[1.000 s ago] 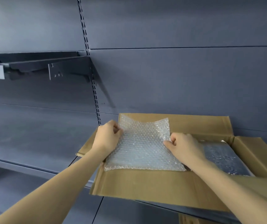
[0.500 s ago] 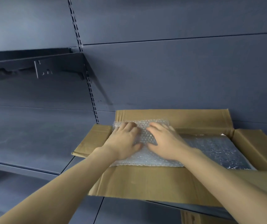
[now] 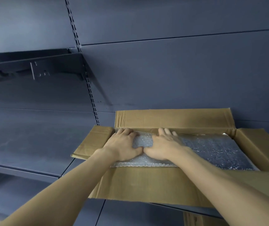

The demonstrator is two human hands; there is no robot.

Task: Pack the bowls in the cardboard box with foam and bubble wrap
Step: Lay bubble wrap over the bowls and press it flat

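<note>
At the far left a dark metal shelf bracket (image 3: 37,69) juts from the grey slotted back panel (image 3: 179,70), above a bare grey shelf (image 3: 24,144) that runs rightward under the cardboard box (image 3: 146,185). The box sits on that shelf with all 4 flaps folded outward: the left flap (image 3: 94,141) lies flat over the shelf, the far flap (image 3: 176,119) stands against the back panel, the near flap hangs toward the camera, and the right flap (image 3: 260,147) slopes away at the picture's edge. Inside the left part of the box lies a sheet of bubble wrap (image 3: 142,141), its near edge showing just behind the near flap. The left hand (image 3: 124,144) rests flat on it, fingers extended toward the far left corner. Just beside it, thumbs touching or nearly so, the right hand (image 3: 163,145) presses the same sheet with straight, spread fingers reaching the far wall. Further right, more bubble wrap over a dark, shiny layer (image 3: 215,152) fills the rest of the box. No bowls can be seen.
</note>
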